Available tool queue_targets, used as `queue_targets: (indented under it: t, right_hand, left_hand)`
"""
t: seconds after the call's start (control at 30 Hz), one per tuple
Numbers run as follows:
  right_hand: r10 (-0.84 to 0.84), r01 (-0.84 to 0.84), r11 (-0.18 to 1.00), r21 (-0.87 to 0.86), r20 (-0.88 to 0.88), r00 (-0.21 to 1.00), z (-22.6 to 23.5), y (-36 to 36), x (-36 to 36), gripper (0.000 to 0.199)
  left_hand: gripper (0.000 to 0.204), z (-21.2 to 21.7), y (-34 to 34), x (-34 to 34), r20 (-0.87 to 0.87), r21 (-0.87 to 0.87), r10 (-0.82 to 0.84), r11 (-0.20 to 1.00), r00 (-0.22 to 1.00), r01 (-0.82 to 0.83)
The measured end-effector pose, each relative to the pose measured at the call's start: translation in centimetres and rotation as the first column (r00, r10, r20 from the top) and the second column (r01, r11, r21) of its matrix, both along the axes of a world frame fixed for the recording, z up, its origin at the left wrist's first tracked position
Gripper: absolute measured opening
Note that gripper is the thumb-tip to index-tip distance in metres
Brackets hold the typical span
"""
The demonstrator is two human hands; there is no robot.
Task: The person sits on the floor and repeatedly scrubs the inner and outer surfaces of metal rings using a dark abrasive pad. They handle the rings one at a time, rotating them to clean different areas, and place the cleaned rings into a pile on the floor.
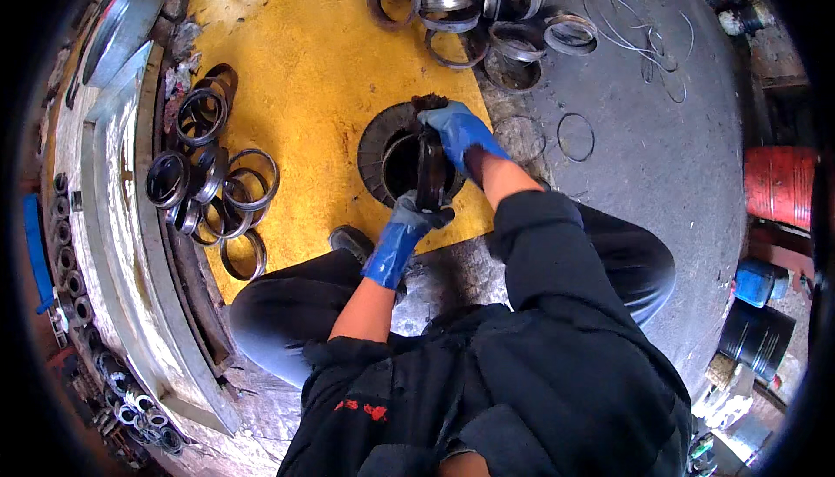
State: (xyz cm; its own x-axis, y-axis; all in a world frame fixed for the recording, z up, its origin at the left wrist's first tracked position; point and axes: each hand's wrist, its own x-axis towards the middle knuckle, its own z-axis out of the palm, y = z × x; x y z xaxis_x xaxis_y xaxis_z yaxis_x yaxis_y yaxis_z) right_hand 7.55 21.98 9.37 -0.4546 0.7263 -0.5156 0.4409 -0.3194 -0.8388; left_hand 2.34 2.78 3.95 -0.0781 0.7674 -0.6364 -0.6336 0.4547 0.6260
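Head view: each hand (459, 132) (409, 216) grips 1 upright ring (430, 173), loose rings (213, 186) nearby

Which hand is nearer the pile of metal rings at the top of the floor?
Right. The right hand grips the top of the upright dark ring, closer to the ring pile; the left hand holds its bottom, farther away.

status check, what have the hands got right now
Left hand and right hand both grip a dark ring, held on edge over a ribbed black disc on the yellow floor. Loose metal rings lie clear to the left.
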Motion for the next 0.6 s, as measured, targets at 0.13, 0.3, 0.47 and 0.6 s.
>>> queue_targets:
  t: [0.13, 0.3, 0.47, 0.6]
  right_hand:
    - [-0.166, 0.111, 0.866, 0.488, 0.07, 0.984, 6.0, -8.0, 1.6, 0.054]
    - [0.045, -0.001, 0.462, 0.887, -0.022, 0.999, 5.3, -13.5, 4.5, 0.07]
    - [-0.121, -0.012, 0.861, 0.508, 0.228, 0.966, 5.9, -8.9, 2.5, 0.057]
    - [-0.009, -0.003, 0.993, 0.116, 0.095, 0.995, 1.6, -0.4, 1.3, 0.043]
  left_hand:
    - [0.029, 1.0, 0.3, -0.2, -0.058, 0.176, 0.067, 0.983, 0.996, -0.056]
    - [0.038, -7.3, -0.5, -0.2, -0.007, 0.345, 0.238, 0.912, 0.971, -0.221]
    - [0.028, -3.6, -1.2, 0.6, -0.363, 0.117, -0.175, 0.966, 0.915, 0.231]
    - [0.026, 0.2, -0.8, 1.6, -0.394, -0.059, -0.244, 0.969, 0.886, 0.241]
